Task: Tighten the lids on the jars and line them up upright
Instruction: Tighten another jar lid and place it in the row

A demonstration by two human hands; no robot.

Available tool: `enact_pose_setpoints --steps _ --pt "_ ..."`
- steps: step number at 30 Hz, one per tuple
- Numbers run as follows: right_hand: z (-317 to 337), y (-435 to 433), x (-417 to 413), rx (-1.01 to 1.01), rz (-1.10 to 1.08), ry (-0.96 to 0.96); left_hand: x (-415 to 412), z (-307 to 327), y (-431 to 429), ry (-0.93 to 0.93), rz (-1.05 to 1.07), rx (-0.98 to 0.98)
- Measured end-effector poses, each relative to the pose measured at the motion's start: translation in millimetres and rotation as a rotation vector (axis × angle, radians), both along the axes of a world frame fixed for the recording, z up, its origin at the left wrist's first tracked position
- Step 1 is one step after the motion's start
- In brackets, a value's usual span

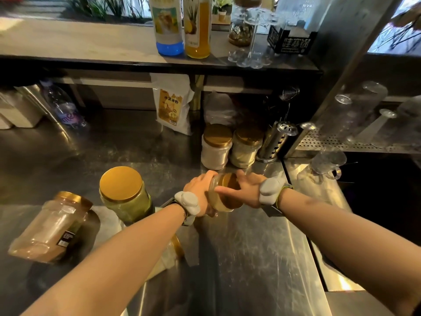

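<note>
**Both hands on one jar**

Nearest the camera, under the left forearm, a jar (175, 249) lies mostly hidden. Left of it a brown jar (49, 226) lies tipped on the steel counter (250, 258), and a green jar (125, 195) stands upright. Beyond, the left hand (200, 192) grips the held jar (224, 192) by its body while the right hand (248, 190) clasps its gold lid. Behind the held jar, two lidded jars (216, 145) stand upright, touching.

Scuffed, glossy steel counter (239, 258); clear plastic jars (216, 147) with shiny gold lids (120, 183).
</note>
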State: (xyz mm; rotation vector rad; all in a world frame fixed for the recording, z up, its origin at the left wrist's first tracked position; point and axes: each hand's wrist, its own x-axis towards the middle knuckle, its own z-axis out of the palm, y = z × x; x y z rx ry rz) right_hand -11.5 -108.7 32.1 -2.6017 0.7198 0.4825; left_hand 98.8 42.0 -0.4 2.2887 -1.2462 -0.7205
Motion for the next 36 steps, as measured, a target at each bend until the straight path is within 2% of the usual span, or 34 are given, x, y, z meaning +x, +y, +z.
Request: enact_pose_setpoints --steps 3,7,10,14,19,24,26,31,34,36 --pt "3.7 -1.8 -2.9 0.017 0.041 -0.013 -1.7 0.6 -1.7 -0.019 -0.005 -0.001" --pt "13.1 -4.0 -11.2 0.01 0.358 -0.124 -1.9 -3.8 -1.0 -0.042 0.009 0.014" --pt "13.8 -3.1 -15.6 -0.043 0.47 -0.153 -1.1 -6.5 0.2 -0.004 0.032 0.003" --pt "12.4 -4.4 -17.5 -0.036 0.463 -0.234 -1.2 -6.9 -2.9 -0.04 0.027 0.012" --pt "11.2 -10.3 -14.3 0.027 0.286 -0.1 -3.1 -12.1 -5.3 -0.118 0.02 0.024" --pt "7.0 -8.3 -19.5 -0.004 0.183 -0.083 -1.1 -16.2 -4.5 -0.132 0.01 0.003" --pt "9.3 -7.0 -22.6 -0.02 0.225 -0.159 0.6 -18.8 -2.8 -0.126 0.026 -0.008" --pt "17.1 -6.3 -25.3 -0.1 0.494 -0.316 4.6 -23.6 -1.9 -0.144 0.035 0.048" --pt "15.6 -2.7 -25.1 -0.088 0.482 -0.298 1.6 -23.8 -6.2 -0.168 0.039 0.064" --pt "15.2 -1.4 -25.1 -0.076 0.431 -0.236 -2.2 -19.7 -13.6 -0.226 0.061 0.16"
